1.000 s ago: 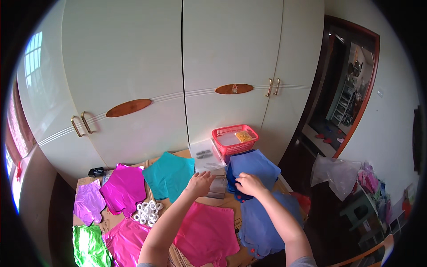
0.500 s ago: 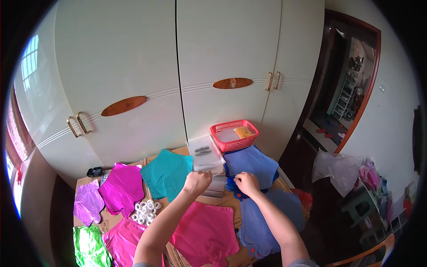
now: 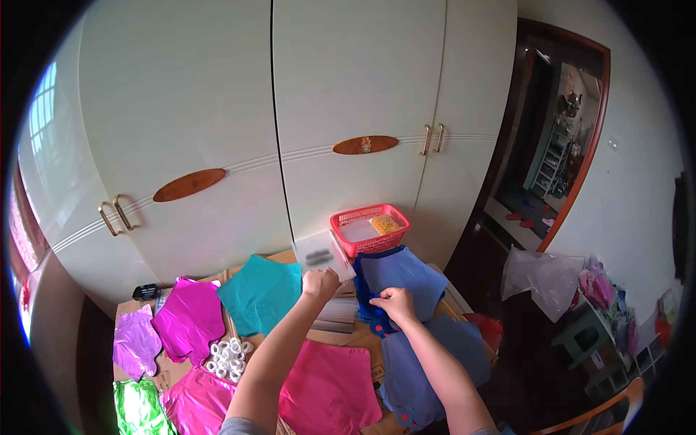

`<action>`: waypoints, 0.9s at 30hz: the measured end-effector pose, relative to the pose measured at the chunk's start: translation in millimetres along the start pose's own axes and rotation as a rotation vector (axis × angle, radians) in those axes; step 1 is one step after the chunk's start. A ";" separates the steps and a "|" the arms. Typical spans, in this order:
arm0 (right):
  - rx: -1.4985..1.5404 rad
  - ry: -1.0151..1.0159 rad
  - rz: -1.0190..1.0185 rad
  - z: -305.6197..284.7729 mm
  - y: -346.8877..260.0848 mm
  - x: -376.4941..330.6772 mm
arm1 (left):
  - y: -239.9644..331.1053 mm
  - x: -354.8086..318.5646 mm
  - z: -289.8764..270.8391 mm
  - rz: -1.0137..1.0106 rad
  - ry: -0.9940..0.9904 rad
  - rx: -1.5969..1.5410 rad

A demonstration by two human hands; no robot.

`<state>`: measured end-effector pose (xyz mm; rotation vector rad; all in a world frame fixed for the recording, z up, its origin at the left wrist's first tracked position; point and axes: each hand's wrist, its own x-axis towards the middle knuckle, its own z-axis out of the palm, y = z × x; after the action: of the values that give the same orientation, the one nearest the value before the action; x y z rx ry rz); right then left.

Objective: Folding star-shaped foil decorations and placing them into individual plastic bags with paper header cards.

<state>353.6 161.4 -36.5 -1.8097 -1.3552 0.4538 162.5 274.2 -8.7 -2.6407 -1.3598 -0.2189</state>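
My left hand (image 3: 320, 284) is closed at the near edge of a stack of clear plastic sleeves (image 3: 324, 255). Whatever its fingers grip there is hidden. My right hand (image 3: 395, 303) pinches the dark blue left edge of a flat blue foil-like piece (image 3: 407, 279), which lies on a pile. A red spot shows on the blue edge below the fingers. Under my right forearm spreads another flat blue piece (image 3: 428, 373). Between the hands sits a stack of thin grey-edged cards or sheets (image 3: 330, 317).
Flat pieces in pink (image 3: 330, 388), teal (image 3: 259, 296), magenta (image 3: 190, 319), lilac (image 3: 136, 339) and green (image 3: 141, 407) cover the cardboard. White rings (image 3: 230, 359) lie heaped among them. A red basket (image 3: 368, 228) holding a yellow packet stands against the cabinet (image 3: 203, 239).
My left hand has moved farther up onto the sleeve stack. My right hand has shifted slightly nearer to me, and more of the blue pile's dark edge shows. The whole view has shifted slightly.
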 end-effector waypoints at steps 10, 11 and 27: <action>0.129 -0.008 0.051 -0.8 15.2 3.1 | 52.7 -22.2 -19.8 0.520 0.174 -0.421; 0.160 -0.021 0.057 -0.7 15.3 2.8 | 52.5 -22.6 -16.1 0.469 0.155 -0.466; 0.815 0.104 0.223 -84.8 49.2 26.3 | 73.6 -15.6 -1.3 0.417 -0.181 -0.100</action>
<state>452.7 147.9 -18.6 -1.2667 -0.7237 0.8679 213.5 219.4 -16.3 -3.0112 -0.8244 0.0061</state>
